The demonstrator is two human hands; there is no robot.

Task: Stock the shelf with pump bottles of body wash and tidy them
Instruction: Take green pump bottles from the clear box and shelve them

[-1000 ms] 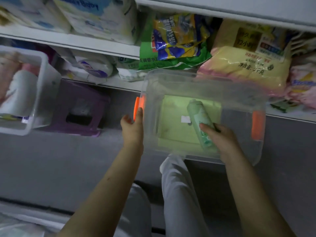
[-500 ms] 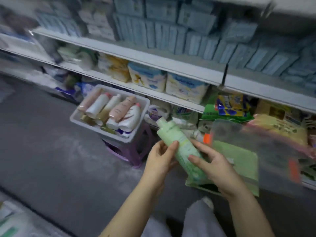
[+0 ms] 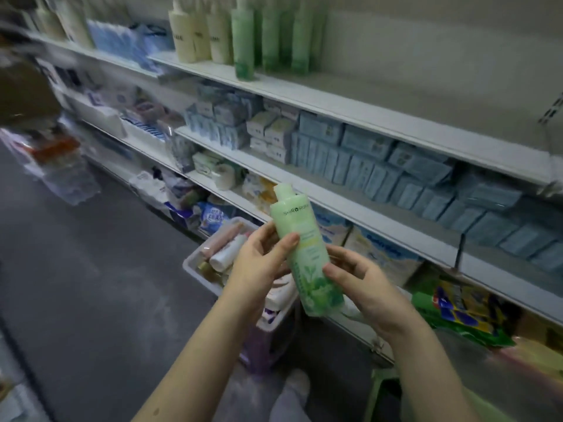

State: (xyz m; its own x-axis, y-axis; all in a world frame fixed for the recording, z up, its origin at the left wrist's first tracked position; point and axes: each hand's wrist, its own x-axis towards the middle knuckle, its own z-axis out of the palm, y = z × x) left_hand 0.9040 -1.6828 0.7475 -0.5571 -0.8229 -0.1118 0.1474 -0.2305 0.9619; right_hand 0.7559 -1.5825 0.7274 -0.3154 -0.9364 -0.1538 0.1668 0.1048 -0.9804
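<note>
I hold a pale green bottle (image 3: 301, 248) with a leaf print upright in front of me, its cap end up. My left hand (image 3: 259, 263) grips its upper body with the thumb across the front. My right hand (image 3: 362, 284) holds the lower part from the right side. On the top shelf (image 3: 365, 95) stand cream pump bottles (image 3: 195, 32) and tall green bottles (image 3: 268, 35) in a row; bare shelf extends to their right.
A white basket (image 3: 201, 272) of pink and white bottles sits on a purple stool (image 3: 259, 348) just below my left hand. Blue packs (image 3: 396, 169) fill the middle shelf, bagged goods (image 3: 466, 312) the lower right. Grey floor lies to the left.
I lifted the green bottle out of the clear bin, took it in both hands and raised it. My view has swung up from the bin to the upper shelves.
</note>
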